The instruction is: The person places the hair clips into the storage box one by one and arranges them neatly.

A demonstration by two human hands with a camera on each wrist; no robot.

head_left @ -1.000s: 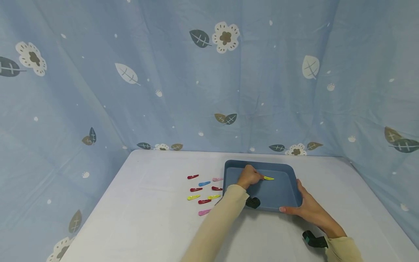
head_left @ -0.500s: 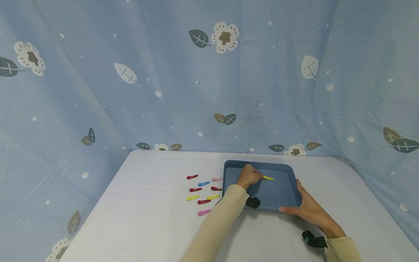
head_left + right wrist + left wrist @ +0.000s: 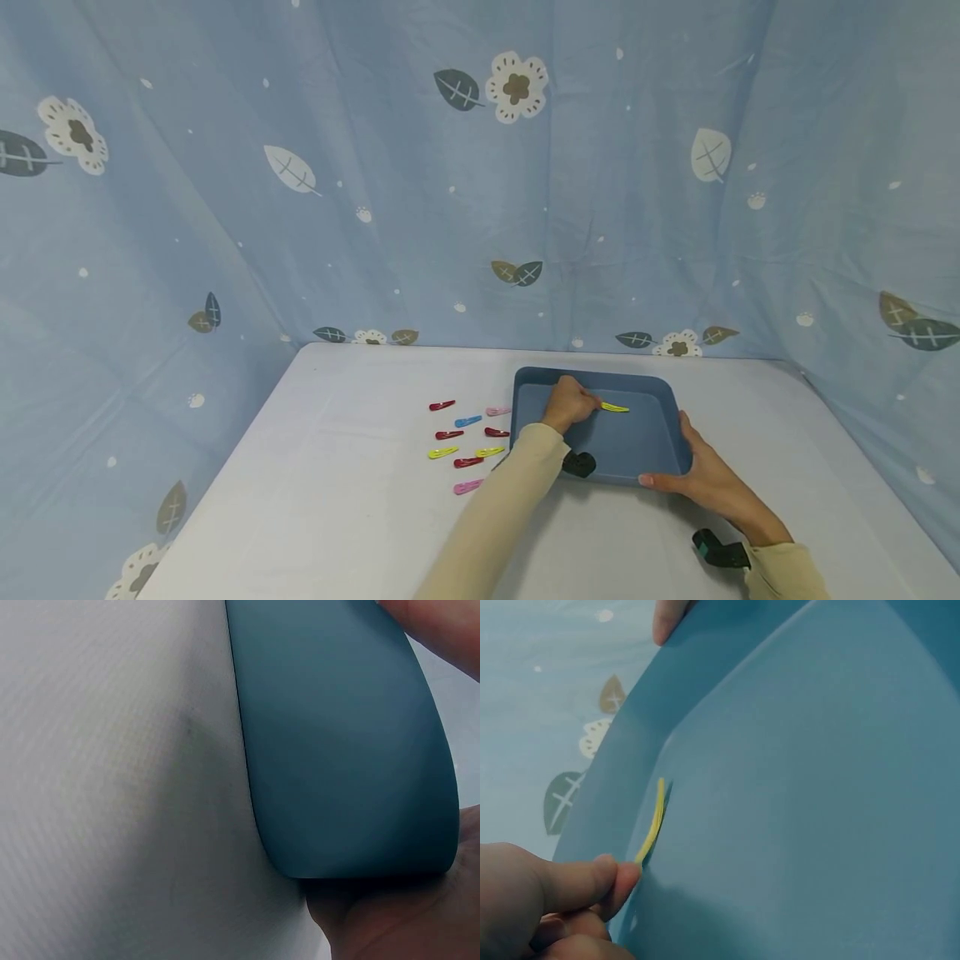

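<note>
Pale-blue curtain, leaf-and-flower printed, backs a white table. Left hand: thumb and finger pinch a slender yellow hair clip inside a shallow, rectangular blue-grey tray, near its far wall. Right hand: grips the tray's near right corner. Glossy multicoloured hair clips lie left of the tray; tabletop extends beyond them.

Blue curtains (leaf-printed) screen this tabletop workspace
</note>
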